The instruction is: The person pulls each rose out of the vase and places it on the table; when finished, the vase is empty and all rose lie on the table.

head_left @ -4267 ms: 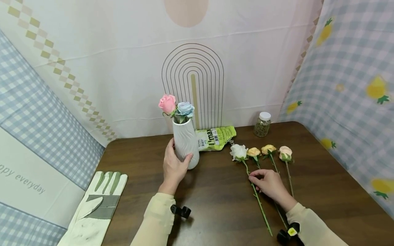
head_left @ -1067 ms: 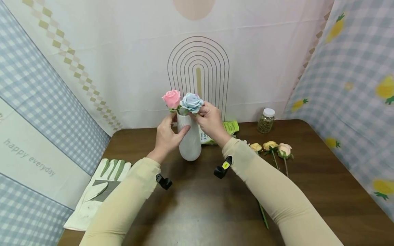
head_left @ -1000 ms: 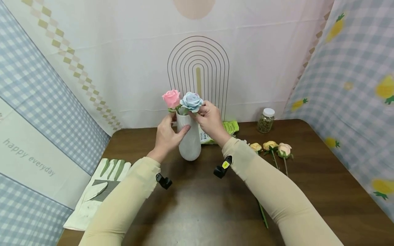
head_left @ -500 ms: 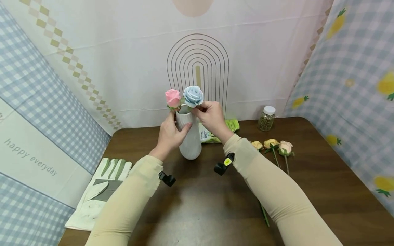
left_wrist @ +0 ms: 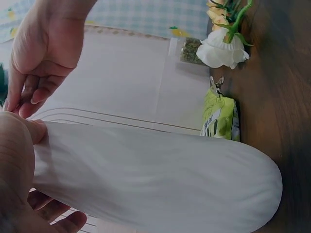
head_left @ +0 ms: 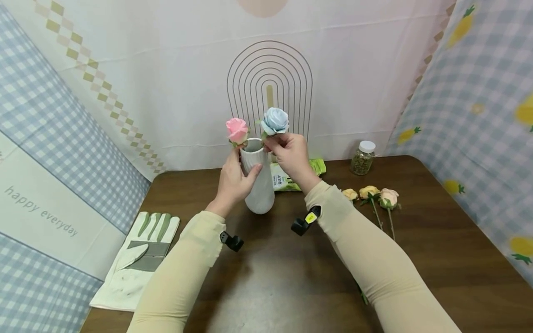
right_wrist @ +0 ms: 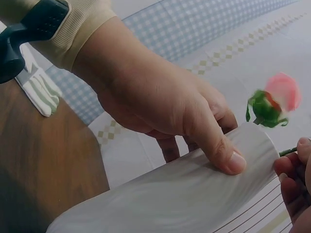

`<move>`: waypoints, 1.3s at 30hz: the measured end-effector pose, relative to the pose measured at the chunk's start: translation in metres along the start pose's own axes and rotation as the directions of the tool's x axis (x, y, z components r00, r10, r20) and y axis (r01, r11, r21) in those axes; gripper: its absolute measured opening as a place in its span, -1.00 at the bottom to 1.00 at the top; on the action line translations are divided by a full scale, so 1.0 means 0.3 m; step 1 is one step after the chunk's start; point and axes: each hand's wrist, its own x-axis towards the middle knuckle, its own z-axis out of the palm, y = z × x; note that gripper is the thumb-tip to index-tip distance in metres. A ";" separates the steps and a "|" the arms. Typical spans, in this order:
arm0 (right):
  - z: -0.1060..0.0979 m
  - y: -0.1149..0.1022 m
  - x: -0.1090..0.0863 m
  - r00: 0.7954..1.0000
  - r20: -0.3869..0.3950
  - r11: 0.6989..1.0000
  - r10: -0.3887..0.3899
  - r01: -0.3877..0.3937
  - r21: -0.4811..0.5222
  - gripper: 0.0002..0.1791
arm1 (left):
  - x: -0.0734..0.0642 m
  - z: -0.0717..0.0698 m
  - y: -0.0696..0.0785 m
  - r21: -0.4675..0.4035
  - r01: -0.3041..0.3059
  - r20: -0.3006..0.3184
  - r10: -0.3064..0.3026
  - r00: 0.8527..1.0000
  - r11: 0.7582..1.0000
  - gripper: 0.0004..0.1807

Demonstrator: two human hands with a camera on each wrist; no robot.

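Note:
My left hand [head_left: 235, 178] grips the upper part of a white ribbed vase [head_left: 262, 189], its thumb on the near side and fingers on the left. A pink rose [head_left: 237, 130] stands in the vase, leaning left over the rim. At the right of the rim, my right hand [head_left: 291, 155] pinches the stem of a light blue rose [head_left: 275, 121] just under its bloom. The right wrist view shows a bit of green stem [right_wrist: 287, 152] at those fingertips beside the vase mouth. Whether the stem's lower end is inside the vase is hidden.
Two yellow roses [head_left: 369, 192] and a peach rose [head_left: 389, 198] lie at the right. A white rose [left_wrist: 222, 48] lies there too, hidden by my forearm in the head view. Behind are a green pouch [head_left: 318, 166] and a lidded jar [head_left: 362, 158]. Gloves [head_left: 141, 259] lie left.
My right hand has gone from the white rose's stem on the table to the blue rose at the vase. The blue rose has risen and shifted right. My left hand stays on the vase.

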 end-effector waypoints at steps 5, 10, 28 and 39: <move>-0.004 -0.001 -0.004 0.999 0.022 0.998 0.038 -0.038 0.040 -0.76 | 0.001 -0.003 0.002 0.010 -0.008 0.001 0.008 1.000 1.000 -0.27; 0.004 -0.002 -0.002 0.996 0.070 0.995 0.058 -0.064 0.078 -0.73 | 0.002 -0.006 -0.003 0.018 -0.005 -0.007 0.005 1.000 1.000 -0.26; 0.024 0.028 -0.027 0.999 0.012 0.999 0.049 -0.049 -0.003 -0.75 | -0.012 0.014 -0.010 -0.033 -0.001 0.005 0.002 1.000 0.999 -0.27; -0.008 0.016 0.000 0.995 -0.089 0.967 0.047 -0.023 0.254 -0.76 | -0.006 0.010 -0.007 -0.018 0.002 0.000 -0.002 1.000 1.000 -0.25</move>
